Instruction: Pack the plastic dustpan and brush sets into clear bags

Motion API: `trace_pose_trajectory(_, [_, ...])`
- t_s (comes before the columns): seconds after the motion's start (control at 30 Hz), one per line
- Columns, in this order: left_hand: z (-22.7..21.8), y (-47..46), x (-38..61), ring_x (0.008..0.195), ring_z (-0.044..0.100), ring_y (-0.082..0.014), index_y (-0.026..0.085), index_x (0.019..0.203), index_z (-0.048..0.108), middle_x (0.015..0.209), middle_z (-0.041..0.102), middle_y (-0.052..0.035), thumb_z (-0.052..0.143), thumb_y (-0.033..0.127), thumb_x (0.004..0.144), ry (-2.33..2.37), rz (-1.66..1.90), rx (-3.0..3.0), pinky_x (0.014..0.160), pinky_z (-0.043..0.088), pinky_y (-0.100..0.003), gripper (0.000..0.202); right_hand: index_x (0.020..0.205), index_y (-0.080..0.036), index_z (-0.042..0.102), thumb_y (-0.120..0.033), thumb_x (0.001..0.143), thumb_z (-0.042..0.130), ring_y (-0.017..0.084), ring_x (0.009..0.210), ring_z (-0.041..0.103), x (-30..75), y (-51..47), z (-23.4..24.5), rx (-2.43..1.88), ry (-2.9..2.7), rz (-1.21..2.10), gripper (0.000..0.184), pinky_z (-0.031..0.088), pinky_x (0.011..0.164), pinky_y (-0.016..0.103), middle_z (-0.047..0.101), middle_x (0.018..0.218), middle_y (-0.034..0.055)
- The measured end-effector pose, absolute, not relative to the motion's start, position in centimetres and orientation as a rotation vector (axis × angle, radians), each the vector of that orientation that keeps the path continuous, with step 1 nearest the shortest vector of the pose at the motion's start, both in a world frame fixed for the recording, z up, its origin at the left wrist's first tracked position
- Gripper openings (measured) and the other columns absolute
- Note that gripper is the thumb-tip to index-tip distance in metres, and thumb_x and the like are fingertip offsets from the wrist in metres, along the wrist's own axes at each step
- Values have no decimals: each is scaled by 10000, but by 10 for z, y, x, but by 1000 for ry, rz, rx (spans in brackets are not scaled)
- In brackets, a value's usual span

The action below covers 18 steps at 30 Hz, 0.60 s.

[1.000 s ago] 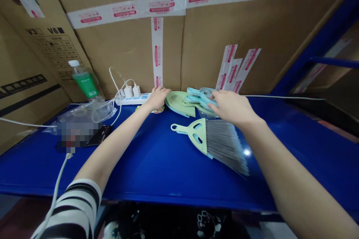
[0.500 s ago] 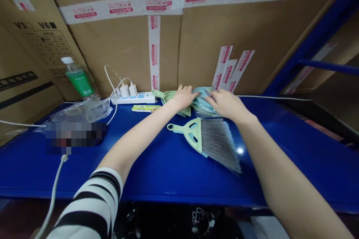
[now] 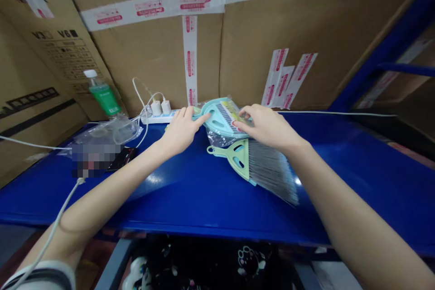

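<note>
A light blue dustpan and brush set (image 3: 217, 122) in a clear plastic bag, with a printed label card (image 3: 231, 112), lies at the back of the blue table, between my hands. My left hand (image 3: 183, 129) is closed round its handle end, one finger stretched along the blue plastic. On the opposite side my right hand (image 3: 267, 124) grips the bag's edge beside the label, fingers curled. Just in front lies a loose hand broom (image 3: 239, 158), green and blue at the head with grey bristles fanned to the right. A green piece behind the bagged set is mostly hidden.
A white power strip (image 3: 154, 119) with chargers and cables stands against the cardboard boxes (image 3: 244, 54). To the left are a green-labelled bottle (image 3: 105, 97), crumpled clear plastic (image 3: 117, 130) and a blurred-out object (image 3: 95, 159). A blue metal post (image 3: 360, 45) rises at right.
The bagged blue set has come forward and turned flatter into view, now covering the green dustpan. My left hand has shifted left, onto its handle end. The loose broom stays put.
</note>
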<state>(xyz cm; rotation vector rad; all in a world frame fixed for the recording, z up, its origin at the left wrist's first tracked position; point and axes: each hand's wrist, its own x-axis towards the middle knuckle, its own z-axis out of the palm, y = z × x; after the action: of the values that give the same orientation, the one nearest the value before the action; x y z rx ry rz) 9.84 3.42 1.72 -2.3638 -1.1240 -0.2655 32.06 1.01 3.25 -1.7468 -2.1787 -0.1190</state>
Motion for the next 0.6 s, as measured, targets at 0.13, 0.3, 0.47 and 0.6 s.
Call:
trace_pose_trajectory(0.13, [4, 9, 52, 906, 488, -252, 239, 1362, 449, 985, 496, -123, 345, 18, 846, -1090, -285, -2308, 807, 443, -398, 571, 1109, -143, 573, -307, 843, 450, 278, 890, 614, 294, -4, 22, -1600, -2319, -11, 336, 475, 721, 403, 625, 1051, 149])
trace_pose_trajectory(0.3, [-6, -2, 12, 901, 487, -241, 238, 1330, 483, 1011, 523, -130, 297, 8, 845, -928, -248, -2336, 778, 455, -380, 568, 1115, -144, 554, -292, 826, 504, 277, 930, 616, 265, -24, 9, -1426, -2578, 165, 328, 466, 724, 380, 627, 1105, 151])
trace_pose_trajectory(0.47, [-10, -4, -12, 925, 483, -224, 201, 1322, 471, 1016, 511, -124, 292, 29, 876, -849, -234, -2446, 791, 471, -360, 511, 1105, -128, 530, -217, 836, 530, 265, 888, 626, 255, -33, 3, -1405, -2696, 278, 283, 435, 683, 348, 657, 1012, 140])
trace_pose_trajectory(0.6, [-13, -7, -20, 922, 490, -197, 233, 1360, 415, 1038, 504, -104, 305, 45, 889, -954, -199, -2575, 796, 481, -334, 518, 1084, -153, 531, -250, 855, 559, 241, 879, 616, 253, -36, 1, -1298, -2760, 467, 250, 441, 692, 336, 654, 1001, 102])
